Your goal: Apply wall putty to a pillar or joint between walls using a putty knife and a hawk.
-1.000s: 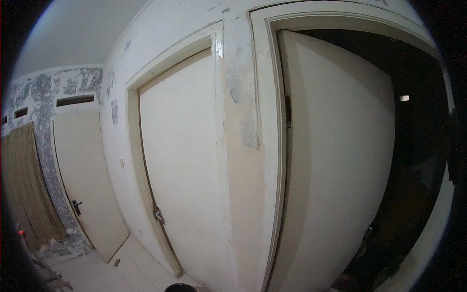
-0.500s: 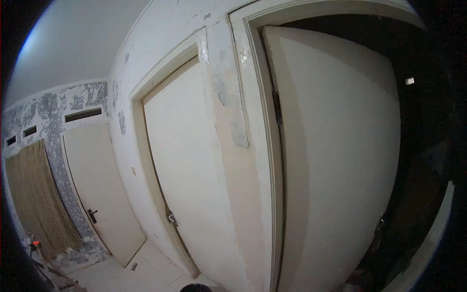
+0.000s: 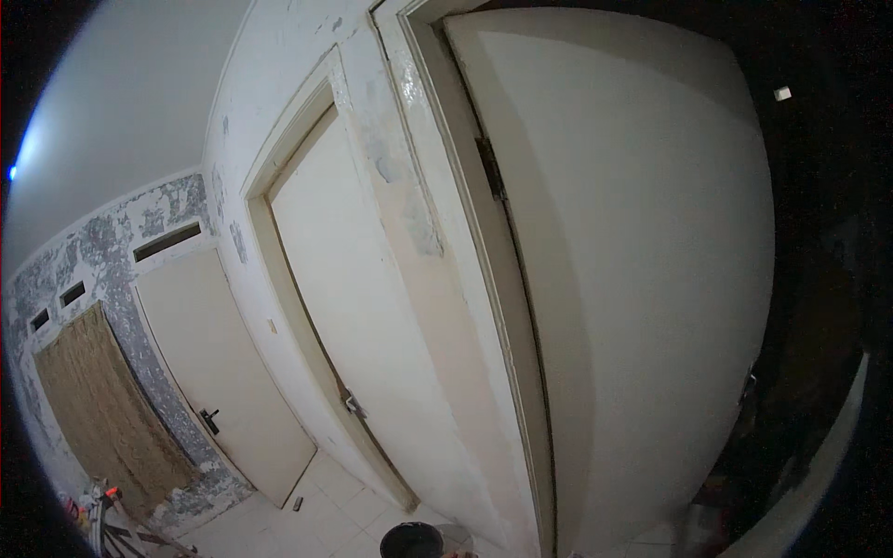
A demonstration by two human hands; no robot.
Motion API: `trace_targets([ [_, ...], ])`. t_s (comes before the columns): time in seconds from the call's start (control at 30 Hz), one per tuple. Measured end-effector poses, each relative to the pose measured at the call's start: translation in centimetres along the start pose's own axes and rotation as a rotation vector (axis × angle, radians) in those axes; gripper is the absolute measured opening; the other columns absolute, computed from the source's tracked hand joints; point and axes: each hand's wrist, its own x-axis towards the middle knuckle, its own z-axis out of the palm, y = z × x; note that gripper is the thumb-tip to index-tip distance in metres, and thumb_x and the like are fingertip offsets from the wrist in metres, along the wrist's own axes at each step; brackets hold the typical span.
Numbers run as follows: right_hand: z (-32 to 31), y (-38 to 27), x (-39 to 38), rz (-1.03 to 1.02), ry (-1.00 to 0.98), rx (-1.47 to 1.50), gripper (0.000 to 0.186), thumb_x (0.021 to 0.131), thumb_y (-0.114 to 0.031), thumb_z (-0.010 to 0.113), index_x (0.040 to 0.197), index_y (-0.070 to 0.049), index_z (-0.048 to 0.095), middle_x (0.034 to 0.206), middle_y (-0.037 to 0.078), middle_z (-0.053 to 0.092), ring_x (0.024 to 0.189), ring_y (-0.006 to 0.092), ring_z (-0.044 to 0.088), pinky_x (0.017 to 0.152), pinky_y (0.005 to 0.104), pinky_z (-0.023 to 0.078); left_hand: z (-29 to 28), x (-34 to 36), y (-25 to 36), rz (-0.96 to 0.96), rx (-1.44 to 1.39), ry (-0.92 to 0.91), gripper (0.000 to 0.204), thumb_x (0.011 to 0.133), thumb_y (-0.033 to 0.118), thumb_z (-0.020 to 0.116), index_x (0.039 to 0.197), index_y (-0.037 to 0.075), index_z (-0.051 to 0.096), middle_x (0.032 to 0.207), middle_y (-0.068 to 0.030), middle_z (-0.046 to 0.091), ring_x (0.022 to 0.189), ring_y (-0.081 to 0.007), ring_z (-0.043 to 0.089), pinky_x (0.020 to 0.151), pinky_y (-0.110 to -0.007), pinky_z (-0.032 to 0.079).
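Neither hand is in sight, so I cannot tell how the fingers are. An open door (image 3: pixel 642 279) swings into a dark room; a closed door (image 3: pixel 344 307) stands left. A dark bucket (image 3: pixel 412 540) sits on the tiled floor (image 3: pixel 307 521).

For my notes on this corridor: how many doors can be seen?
4: an open door at right, a closed one beside it, a cream one and a brown one on the far wall. Others may be hidden.
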Motion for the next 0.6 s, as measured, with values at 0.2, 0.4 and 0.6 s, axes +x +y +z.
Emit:
trace_targets([
  [0.2, -0.9, -0.7, 0.0, 0.015, -0.195, 0.135, 0.04, 0.095, -0.032, 0.038, 0.118, -0.003, 0.054, 0.11, 0.013, 0.061, 0.104, 0.0303, 0.058, 0.094, 0.0511, 0.045, -0.1, 1.0, -1.6, -0.043, 0.072, -0.036, 0.035, 0.1, 0.029, 0.044, 0.083, 0.002, 0.058, 0.071, -0.0025, 0.055, 0.066, -0.0117, 0.051, 0.06, -0.026, 0.042],
  [0.4, -6.1, -0.6, 2.2, -0.097, 0.159, 0.012, 0.045, 0.093, -0.035, 0.039, 0.123, -0.004, 0.052, 0.115, 0.013, 0.06, 0.106, 0.0305, 0.058, 0.095, 0.051, 0.045, -0.5, 2.0, -1.5, -0.045, 0.097, -0.161, 0.043, 0.1, 0.036, 0.04, 0.086, 0.001, 0.059, 0.072, -0.0036, 0.055, 0.069, -0.013, 0.052, 0.064, -0.028, 0.043],
  [0.6, -5.2, -0.1, 3.7, -0.231, 0.101, -0.23, 0.051, 0.089, -0.042, 0.045, 0.123, -0.005, 0.052, 0.114, 0.012, 0.061, 0.104, 0.0294, 0.059, 0.094, 0.0507, 0.045, -1.7, 3.0, -2.3, -0.019, 0.028, -0.142, 0.045, 0.1, 0.039, 0.041, 0.091, 0.0, 0.061, 0.073, -0.0031, 0.056, 0.068, -0.0134, 0.052, 0.062, -0.028, 0.042],
])
